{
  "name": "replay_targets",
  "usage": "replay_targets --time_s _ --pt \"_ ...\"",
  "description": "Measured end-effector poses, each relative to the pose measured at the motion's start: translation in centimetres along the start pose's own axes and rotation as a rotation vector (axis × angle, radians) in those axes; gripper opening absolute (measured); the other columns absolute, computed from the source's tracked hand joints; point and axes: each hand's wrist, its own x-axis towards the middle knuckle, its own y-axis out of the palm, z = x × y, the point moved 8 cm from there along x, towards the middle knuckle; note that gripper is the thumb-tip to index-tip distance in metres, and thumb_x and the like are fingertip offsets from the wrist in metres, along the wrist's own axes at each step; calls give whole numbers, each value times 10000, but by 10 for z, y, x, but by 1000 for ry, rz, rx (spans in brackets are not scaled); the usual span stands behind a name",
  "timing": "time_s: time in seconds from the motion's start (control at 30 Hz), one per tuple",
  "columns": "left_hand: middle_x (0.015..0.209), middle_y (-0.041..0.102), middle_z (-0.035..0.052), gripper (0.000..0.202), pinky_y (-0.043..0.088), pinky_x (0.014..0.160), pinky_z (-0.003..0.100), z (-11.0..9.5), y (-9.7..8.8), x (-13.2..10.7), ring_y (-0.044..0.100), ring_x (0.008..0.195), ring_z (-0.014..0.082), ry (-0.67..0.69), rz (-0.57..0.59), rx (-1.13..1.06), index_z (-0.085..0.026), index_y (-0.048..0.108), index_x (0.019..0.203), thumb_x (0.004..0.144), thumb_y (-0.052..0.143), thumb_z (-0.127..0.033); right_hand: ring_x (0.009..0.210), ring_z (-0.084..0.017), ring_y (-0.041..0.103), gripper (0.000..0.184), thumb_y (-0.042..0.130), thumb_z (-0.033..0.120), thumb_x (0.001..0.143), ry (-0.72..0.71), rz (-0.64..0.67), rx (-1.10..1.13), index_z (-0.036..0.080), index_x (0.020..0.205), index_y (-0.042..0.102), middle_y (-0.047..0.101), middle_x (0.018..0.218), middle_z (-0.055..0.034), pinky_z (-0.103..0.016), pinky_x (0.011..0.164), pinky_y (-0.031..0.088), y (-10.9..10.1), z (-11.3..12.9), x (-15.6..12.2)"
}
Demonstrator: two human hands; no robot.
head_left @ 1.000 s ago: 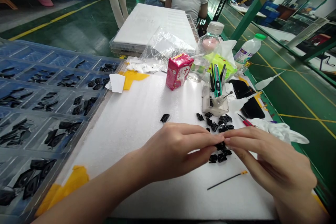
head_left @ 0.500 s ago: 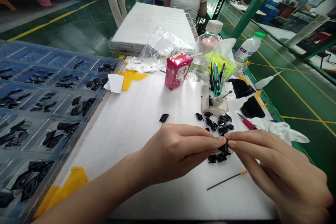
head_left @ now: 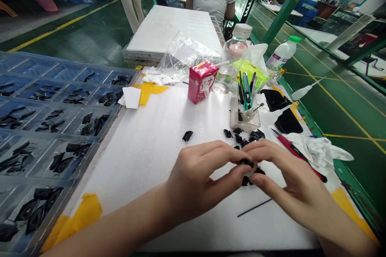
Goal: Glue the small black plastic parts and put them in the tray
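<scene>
Head view: fingertips (head_left: 232,150) of both hands pinch a small black piece (head_left: 247,162) closely between them; left hand (head_left: 202,176) and right hand (head_left: 283,172) sit just above more black pieces (head_left: 256,134) on white foam (head_left: 135,168), near a blue tray (head_left: 54,108)

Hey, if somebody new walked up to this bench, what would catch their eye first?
Probably the two bare hands, the left hand and right hand, meeting at the front of the white foam sheet around a small black piece, with more black pieces scattered just beyond. Next, the big blue compartment tray of black pieces along the left. Farther back sits a bright pink drink carton.
</scene>
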Motion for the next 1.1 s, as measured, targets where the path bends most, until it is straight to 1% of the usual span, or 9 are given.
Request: replay_targets --time_s 0.17,0.27,0.4,0.5,0.6,0.7,0.8,0.97,1.1 --pt "837 771 69 78 579 709 223 4 0 0 724 743 154 -112 -7 -91 -159 716 902 832 696 -130 884 -170 590 174 505 100 921 -77 -6 74 213 1046 547 622 918 -47 -310 755 522 2 12 3" --pt "826 769 46 37 565 730 226 12 4 -3 718 753 155 -268 -3 -176 -163 713 865 831 703 -154 818 -166 581 129 510 104 917 -67 -22 48 212 982 539 612 851 -38 -310 713 515 2 14 4" --pt "771 730 10 42 536 724 222 38 16 -12 677 733 136 -665 26 -483 -157 703 820 796 729 -181 789 -168 574 108 536 111 906 -86 -36 9 208 953 533 606 832 -35 -316 677 501 1 11 2" --pt "670 673 -18 99 506 684 202 53 36 -26 628 658 103 -989 98 -845 -141 687 763 760 756 -212 912 -191 601 299 619 124 859 -140 -107 -20 221 1127 532 624 978 -55 -329 754 522 -6 10 0" --pt "624 643 -16 156 485 658 195 57 51 -36 593 604 83 -1161 169 -1077 -130 679 718 772 739 -263 1002 -196 596 392 631 115 846 -202 -86 -123 236 1207 538 608 1083 -65 -336 805 523 -8 13 0" --pt "640 647 -9 174 477 624 190 57 60 -46 589 583 77 -1275 234 -1175 -123 682 718 779 731 -278 994 -201 595 301 587 98 866 -250 -45 -222 235 1135 579 615 1070 -67 -363 804 517 -7 19 1" --pt "645 652 -5 168 478 607 188 56 65 -54 589 570 74 -1351 233 -1241 -114 683 722 761 738 -268 1009 -219 607 270 545 78 878 -287 -84 -275 232 1096 589 655 1031 -63 -392 828 519 -7 26 1" --pt "642 665 20 138 482 598 199 51 69 -60 591 563 82 -1375 238 -1311 -103 673 728 757 701 -234 1015 -210 641 306 509 -15 837 -424 -216 -326 170 1065 596 703 920 -65 -345 849 539 -7 45 -2" --pt "625 654 20 123 474 590 199 52 69 -61 584 550 78 -1399 220 -1315 -96 665 709 743 691 -211 944 -207 666 321 487 -15 835 -413 -234 -312 194 1058 587 704 881 -49 -353 821 559 -6 48 1"
